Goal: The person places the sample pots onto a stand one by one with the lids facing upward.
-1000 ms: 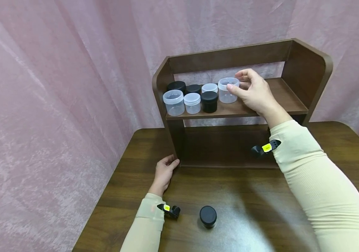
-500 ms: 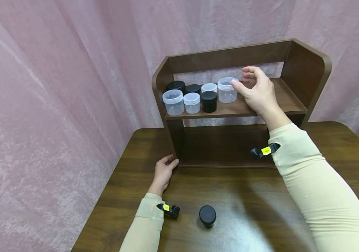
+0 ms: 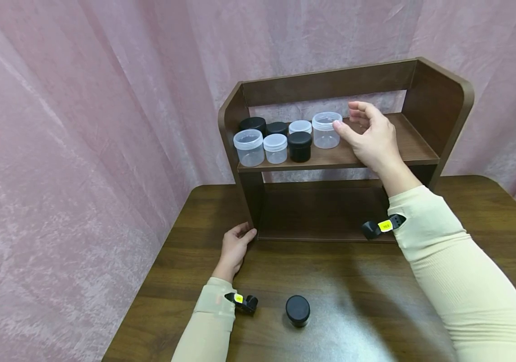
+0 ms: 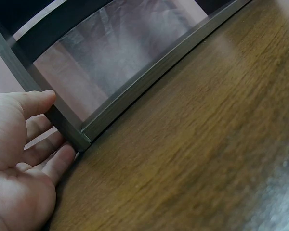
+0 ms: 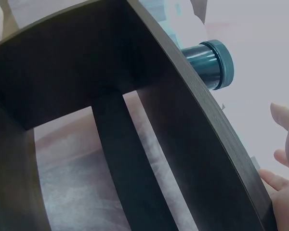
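Note:
In the head view my right hand [image 3: 374, 138] hovers over the upper shelf with fingers spread, holding nothing. Its thumb tip overlaps the right edge of a clear lidded jar [image 3: 326, 131]; I cannot tell if they touch. In the right wrist view only part of this hand [image 5: 286, 178] shows. My left hand [image 3: 234, 249] grips the lower front corner of the wooden shelf unit's left side panel [image 4: 62, 122]. Left of the clear jar, several clear and black jars stand in two rows, including a short black jar [image 3: 300, 147] and a small clear jar [image 3: 276, 149] in front.
A separate black-lidded jar [image 3: 298, 309] stands on the wooden table [image 3: 330, 271], in front of the shelf unit [image 3: 330, 80]. The unit's right side panel [image 3: 438, 110] rises beyond my right hand. A pink curtain [image 3: 104, 151] hangs behind and to the left.
My right hand has let go of the clear jar and moved slightly right, its fingers spread apart. The jar stays on the shelf. My left hand keeps its place.

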The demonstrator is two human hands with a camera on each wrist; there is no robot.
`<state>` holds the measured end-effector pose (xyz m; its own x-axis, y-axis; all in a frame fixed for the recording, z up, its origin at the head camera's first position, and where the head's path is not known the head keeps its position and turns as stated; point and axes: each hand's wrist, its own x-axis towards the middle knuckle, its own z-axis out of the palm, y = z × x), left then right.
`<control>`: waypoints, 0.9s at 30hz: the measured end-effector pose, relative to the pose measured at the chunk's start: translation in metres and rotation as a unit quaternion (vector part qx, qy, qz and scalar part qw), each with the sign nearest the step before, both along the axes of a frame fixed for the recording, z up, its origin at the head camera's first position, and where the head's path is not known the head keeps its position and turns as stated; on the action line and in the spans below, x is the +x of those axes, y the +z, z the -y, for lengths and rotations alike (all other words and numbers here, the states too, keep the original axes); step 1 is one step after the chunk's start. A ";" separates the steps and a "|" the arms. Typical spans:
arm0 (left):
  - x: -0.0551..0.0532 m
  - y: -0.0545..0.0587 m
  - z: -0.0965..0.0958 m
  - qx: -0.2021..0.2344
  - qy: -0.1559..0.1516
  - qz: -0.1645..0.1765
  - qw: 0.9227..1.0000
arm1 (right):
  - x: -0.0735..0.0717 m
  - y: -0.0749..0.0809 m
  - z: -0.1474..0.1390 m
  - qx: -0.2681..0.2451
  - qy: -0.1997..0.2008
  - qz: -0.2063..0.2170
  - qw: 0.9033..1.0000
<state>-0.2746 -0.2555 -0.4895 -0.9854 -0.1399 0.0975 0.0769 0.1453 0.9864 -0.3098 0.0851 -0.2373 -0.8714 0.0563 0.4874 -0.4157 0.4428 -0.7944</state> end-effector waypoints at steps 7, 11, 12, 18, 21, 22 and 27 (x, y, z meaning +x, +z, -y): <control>-0.002 -0.002 0.000 0.005 0.003 0.006 1.000 | 0.008 -0.007 0.000 0.033 -0.004 -0.033 0.999; -0.002 0.000 0.000 0.008 0.004 0.020 1.000 | 0.014 -0.011 0.000 0.054 0.008 -0.056 0.997; -0.002 0.000 0.000 0.008 0.004 0.021 1.000 | 0.016 -0.011 -0.001 0.054 0.013 -0.057 0.997; -0.004 0.000 -0.001 0.010 0.005 0.015 1.000 | 0.028 -0.012 -0.004 0.031 0.050 -0.050 0.997; -0.003 0.000 -0.001 0.009 0.005 0.017 1.000 | 0.035 -0.014 -0.006 0.013 0.069 -0.045 0.997; -0.002 0.000 -0.001 0.009 0.005 0.018 1.000 | 0.037 -0.014 -0.006 0.008 0.075 -0.044 0.996; -0.002 0.002 -0.001 0.008 -0.001 0.019 1.000 | 0.050 -0.021 -0.009 -0.011 0.107 -0.061 0.992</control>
<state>-0.2763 -0.2549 -0.4879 -0.9885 -0.1398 0.0571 0.0390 0.1287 0.9909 -0.2601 0.0942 -0.2579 -0.7993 -0.1120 0.5904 -0.5918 0.3168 -0.7412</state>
